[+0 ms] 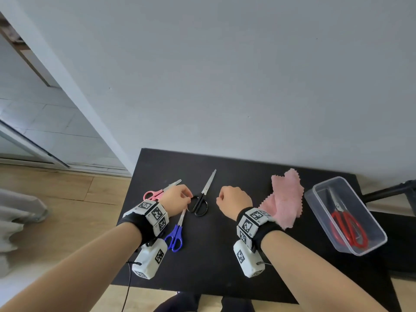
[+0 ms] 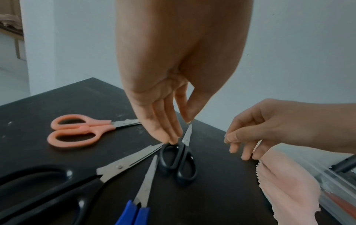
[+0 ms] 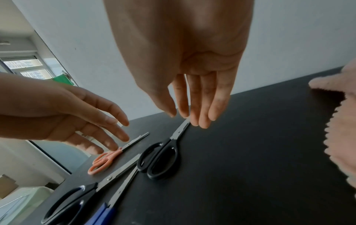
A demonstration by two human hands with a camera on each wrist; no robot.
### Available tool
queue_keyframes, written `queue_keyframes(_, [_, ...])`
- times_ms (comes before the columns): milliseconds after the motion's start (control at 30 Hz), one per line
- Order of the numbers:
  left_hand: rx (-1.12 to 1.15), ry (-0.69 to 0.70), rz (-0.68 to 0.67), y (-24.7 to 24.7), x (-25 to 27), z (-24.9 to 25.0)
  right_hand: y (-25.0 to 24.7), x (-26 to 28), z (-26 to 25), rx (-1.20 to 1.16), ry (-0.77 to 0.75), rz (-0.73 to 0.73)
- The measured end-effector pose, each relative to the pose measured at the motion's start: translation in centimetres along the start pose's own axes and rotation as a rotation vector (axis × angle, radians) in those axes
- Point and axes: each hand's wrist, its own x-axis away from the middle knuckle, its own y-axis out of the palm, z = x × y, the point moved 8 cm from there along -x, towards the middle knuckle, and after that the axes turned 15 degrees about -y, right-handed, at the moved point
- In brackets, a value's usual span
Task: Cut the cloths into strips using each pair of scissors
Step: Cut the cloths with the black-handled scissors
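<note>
My left hand (image 1: pixel 177 198) hangs fingers-down over the table (image 1: pixel 227 255), fingers straight & relaxed, holding nothing. In the left wrist view the fingertips (image 2: pixel 173 139) sit right at the upper handle loop of the small black scissors (image 2: pixel 178 161); can't tell if they touch it or hover just above. Thumb is apart from the fingers, tip near the blade.

My right hand (image 1: pixel 234 200) is also empty, fingers loosely hanging & pointing down, tips just above the blade of those same black scissors, not gripping. It's near the left hand, w/ the scissors between them.

Blue-handled scissors (image 1: pixel 174 237) lie nearer me, blades pointing toward the black pair's handles. In the wrist views a bigger black-handled pair (image 2: pixel 57 187) lies beside the blue ones, its tip also aimed at the small black handles; my left wrist hides it in the head view. Pink scissors (image 1: pixel 155 194) lie at the far left, partly under my left hand in the head view.

Pink cloth (image 1: pixel 284 199) w/ zigzag edges lies crumpled just right of my right wrist. Further right, a clear plastic box (image 1: pixel 315 194) holds red-handled scissors (image 1: pixel 349 228). Table's far edge sits against a white wall (image 1: pixel 225 75).
</note>
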Motion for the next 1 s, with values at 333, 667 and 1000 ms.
queue_keyframes(333, [-0.006, -0.035, -0.078, 2.0, -2.8, -3.0, 4.8, -2.5, -0.8, -0.015, 0.088, -0.107])
queue_keyframes(667, [0.078, -0.074, -0.104, 3.2, -4.6, -2.9, 6.4, -4.1, -0.2, -0.098, 0.175, -0.074])
queue_keyframes(1000, [0.096, -0.042, -0.079, 2.6, -4.2, -2.2, 6.5, -4.0, 1.0, -0.347, 0.197, 0.06])
